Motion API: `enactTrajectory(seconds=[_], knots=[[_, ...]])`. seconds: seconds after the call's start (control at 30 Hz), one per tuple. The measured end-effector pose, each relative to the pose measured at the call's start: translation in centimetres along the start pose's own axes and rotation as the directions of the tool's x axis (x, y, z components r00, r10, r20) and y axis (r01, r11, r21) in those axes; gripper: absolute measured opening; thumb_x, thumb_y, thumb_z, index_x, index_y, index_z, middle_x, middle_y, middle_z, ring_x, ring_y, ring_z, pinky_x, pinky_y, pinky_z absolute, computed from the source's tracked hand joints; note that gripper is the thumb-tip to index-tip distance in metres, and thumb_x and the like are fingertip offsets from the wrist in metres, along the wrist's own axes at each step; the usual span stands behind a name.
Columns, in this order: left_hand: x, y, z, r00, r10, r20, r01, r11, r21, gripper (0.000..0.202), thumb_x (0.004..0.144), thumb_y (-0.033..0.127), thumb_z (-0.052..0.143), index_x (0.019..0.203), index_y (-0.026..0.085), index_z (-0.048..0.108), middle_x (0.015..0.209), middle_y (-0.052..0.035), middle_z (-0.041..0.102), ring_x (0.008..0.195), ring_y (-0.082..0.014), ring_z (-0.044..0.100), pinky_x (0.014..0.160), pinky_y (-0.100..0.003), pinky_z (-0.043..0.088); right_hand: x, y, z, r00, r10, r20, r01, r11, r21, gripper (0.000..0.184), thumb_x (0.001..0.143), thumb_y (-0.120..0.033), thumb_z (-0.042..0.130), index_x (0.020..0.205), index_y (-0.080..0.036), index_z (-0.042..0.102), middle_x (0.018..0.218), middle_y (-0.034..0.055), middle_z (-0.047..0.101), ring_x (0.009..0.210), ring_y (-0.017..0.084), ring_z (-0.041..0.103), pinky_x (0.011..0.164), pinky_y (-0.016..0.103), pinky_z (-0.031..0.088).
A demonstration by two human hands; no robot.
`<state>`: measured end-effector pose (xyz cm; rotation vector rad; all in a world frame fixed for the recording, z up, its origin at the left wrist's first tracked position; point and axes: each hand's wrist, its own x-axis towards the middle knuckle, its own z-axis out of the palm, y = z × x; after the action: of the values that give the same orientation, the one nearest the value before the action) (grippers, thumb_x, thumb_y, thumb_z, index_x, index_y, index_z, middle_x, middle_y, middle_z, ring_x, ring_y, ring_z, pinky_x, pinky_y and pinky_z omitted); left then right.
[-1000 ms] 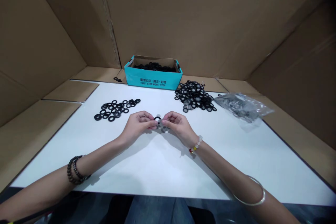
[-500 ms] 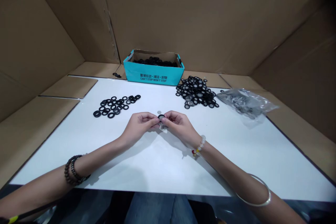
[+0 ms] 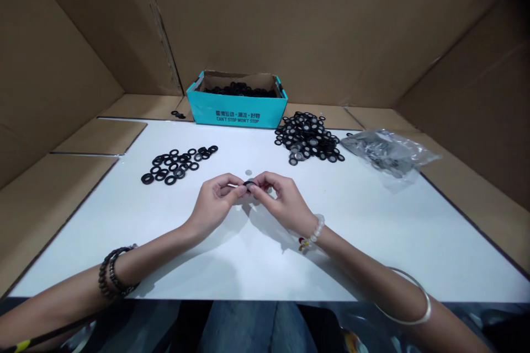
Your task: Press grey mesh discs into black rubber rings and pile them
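Observation:
My left hand [image 3: 217, 201] and my right hand [image 3: 278, 200] meet over the middle of the white table [image 3: 372, 231]. Both pinch one small black ring [image 3: 249, 184] between their fingertips. A small grey disc [image 3: 248, 172] lies on the table just beyond the hands. To the left lies a loose group of plain black rings [image 3: 176, 162]. At the back right is a heap of black rings with grey mesh centres [image 3: 308, 143].
A teal cardboard box [image 3: 236, 107] holding black rings stands at the back edge. A clear plastic bag [image 3: 387, 151] with more parts lies at the right. Brown cardboard walls [image 3: 290, 22] close in the table on three sides. A few rings [image 3: 179, 115] lie beside the box.
The hands stayed together on the ring and turned it flatter between the fingertips. A grey disc now shows on the table beyond them. The view has tilted slightly.

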<state>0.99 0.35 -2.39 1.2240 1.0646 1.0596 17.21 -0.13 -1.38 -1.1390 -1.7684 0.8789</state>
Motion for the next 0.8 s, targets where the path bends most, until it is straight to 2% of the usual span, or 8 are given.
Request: enactTrajectory(seconds=[0.2,0.3,0.53,0.8], knots=[[-0.6,0.5,0.2,0.985,0.171,-0.038,-0.16,0.965,0.207,0.009,0.077,0.025,0.065,0.074,0.016,0.067,0.077,-0.0023,0.07,0.076,-0.0167,0.065,0.074,-0.026,0.051,-0.1,-0.3,-0.2,1.0,-0.004,-0.017,0.004,1.0,-0.012,0.015,0.082,-0.027,0.056,0.074,-0.016,0.062,0.068,0.0024,0.063,0.063,0.013,0.056,0.06,0.025,0.042],[-0.8,0.4,0.1,0.979,0.203,-0.036,-0.187,0.949,0.253,0.009,0.077,0.025,0.064,0.074,0.017,0.067,0.077,-0.0026,0.07,0.076,-0.0171,0.065,0.073,-0.026,0.051,-0.2,-0.2,-0.1,1.0,0.013,-0.026,-0.012,1.0,0.02,0.015,0.083,-0.028,0.056,0.075,-0.016,0.062,0.069,0.0021,0.064,0.064,0.012,0.056,0.06,0.025,0.042],[-0.6,0.2,-0.2,0.996,0.084,-0.028,-0.076,0.974,0.214,0.012,0.075,0.027,0.067,0.073,0.016,0.067,0.077,-0.0037,0.07,0.077,-0.0189,0.066,0.075,-0.028,0.052,0.1,-0.2,-0.7,0.998,-0.011,0.059,0.014,0.999,-0.045,0.013,0.082,-0.024,0.056,0.073,-0.016,0.062,0.068,0.0013,0.065,0.063,0.012,0.056,0.061,0.025,0.042],[-0.5,0.4,0.0,0.999,-0.045,-0.021,0.047,0.994,0.099,0.011,0.069,0.026,0.071,0.068,0.015,0.069,0.073,-0.0036,0.071,0.073,-0.019,0.067,0.073,-0.03,0.055,0.0,-0.4,-1.3,0.993,-0.017,0.118,0.027,0.996,-0.08,0.014,0.081,-0.021,0.056,0.07,-0.017,0.064,0.068,0.0012,0.066,0.063,0.012,0.057,0.061,0.025,0.042]])
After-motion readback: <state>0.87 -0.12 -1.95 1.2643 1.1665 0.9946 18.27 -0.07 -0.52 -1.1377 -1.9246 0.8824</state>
